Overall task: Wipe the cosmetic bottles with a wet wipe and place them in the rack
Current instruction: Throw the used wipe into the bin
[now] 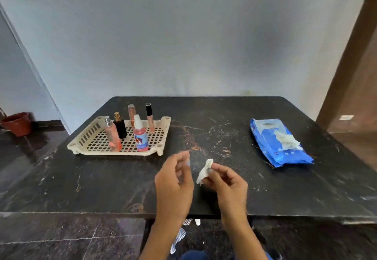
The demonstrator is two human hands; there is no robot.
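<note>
Head view, table: dark marbled stone table, pushed against a pale grey wall.
Head view, rack: cream perforated plastic rack on the left part of the table, lattice floor, slotted left wall.
Head view, bottles: five, all upright inside the rack — peach spray bottle with silver top at front left; black bottle with gold cap just behind it; pink spray bottle with blue label at front centre; slim rose-capped tube at the back; slim tube with black cap at back right.
Head view, wet wipe: crumpled white wet wipe above the table's near middle, well apart from the rack.
Head view, right hand: right hand pinching the wipe between thumb and fingertips, other fingers curled.
Head view, left hand: left hand just beside the wipe, not touching it, fingers loosely curled around nothing (thumb and forefinger raised).
Head view, wipe pack: blue wet-wipe pack lying flat at the right of the table, flap open, white wipe poking out.
Head view, surroundings: terracotta pot on the floor at far left; brown door frame at right.
</note>
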